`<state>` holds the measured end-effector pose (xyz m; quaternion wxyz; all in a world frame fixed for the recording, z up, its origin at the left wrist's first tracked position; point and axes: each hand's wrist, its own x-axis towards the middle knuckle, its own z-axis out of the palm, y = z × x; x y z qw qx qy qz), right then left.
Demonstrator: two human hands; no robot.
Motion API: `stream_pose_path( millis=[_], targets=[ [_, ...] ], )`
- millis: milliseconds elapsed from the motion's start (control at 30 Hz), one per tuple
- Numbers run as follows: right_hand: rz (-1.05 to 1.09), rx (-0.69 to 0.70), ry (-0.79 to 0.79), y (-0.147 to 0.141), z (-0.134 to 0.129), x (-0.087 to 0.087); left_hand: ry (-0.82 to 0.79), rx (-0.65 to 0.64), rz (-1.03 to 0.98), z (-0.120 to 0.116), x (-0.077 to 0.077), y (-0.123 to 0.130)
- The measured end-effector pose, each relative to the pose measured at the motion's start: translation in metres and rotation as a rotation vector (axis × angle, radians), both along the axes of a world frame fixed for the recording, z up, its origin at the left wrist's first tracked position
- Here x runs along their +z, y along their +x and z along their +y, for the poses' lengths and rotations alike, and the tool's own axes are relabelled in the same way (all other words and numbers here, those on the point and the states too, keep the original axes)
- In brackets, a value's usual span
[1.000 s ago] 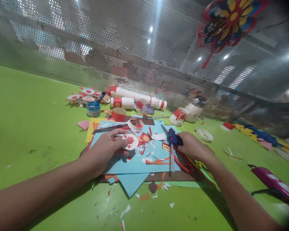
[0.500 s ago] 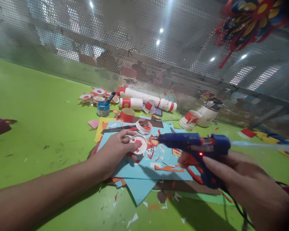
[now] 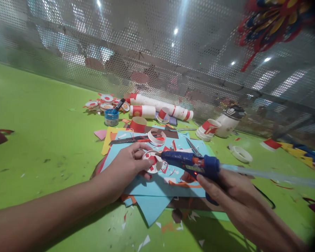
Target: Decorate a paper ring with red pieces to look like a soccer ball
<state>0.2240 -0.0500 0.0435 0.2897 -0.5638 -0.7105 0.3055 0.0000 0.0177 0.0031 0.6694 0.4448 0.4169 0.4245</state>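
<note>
Between thumb and fingers, my left hand [image 3: 131,161] holds a small white paper disc [image 3: 156,167] with red patches on it, perhaps a cup bottom. My right hand [image 3: 225,192] is wrapped around a blue hot glue gun [image 3: 189,161], whose small red light glows. A long clear glue stick [image 3: 252,171] juts from its back. The nozzle points left and sits at the disc's upper right edge; whether it touches, I cannot tell. Under both hands lie light blue paper sheets [image 3: 144,206] strewn with red, white and orange scraps.
Behind the paper are a utility knife [image 3: 128,139], a white paper ring [image 3: 156,137], a red ring [image 3: 138,124], a blue paint jar [image 3: 111,117] and paper-cup tubes [image 3: 144,111]. Scissors [image 3: 193,147] lie near the gun. Stacked cups [image 3: 208,130] and a white pot [image 3: 228,122] stand right. Perforated metal closes the back.
My right hand has brought the glue gun left, so its nozzle is now at the disc's edge. The left hand stays nearly in place with the disc. A white ring at right is uncovered.
</note>
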Motion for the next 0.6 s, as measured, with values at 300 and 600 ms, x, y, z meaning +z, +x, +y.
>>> stream_pose_path(
  millis=[300,600],
  targets=[
    [-0.195,0.003,0.057,-0.0027,0.0007,0.0024,0.027,-0.033,0.016,-0.0023,-0.0025,-0.0002],
    [-0.237,0.008,0.093,-0.0024,0.0014,0.0018,0.016,-0.026,-0.007,-0.0018,-0.0022,0.0005]
  ],
)
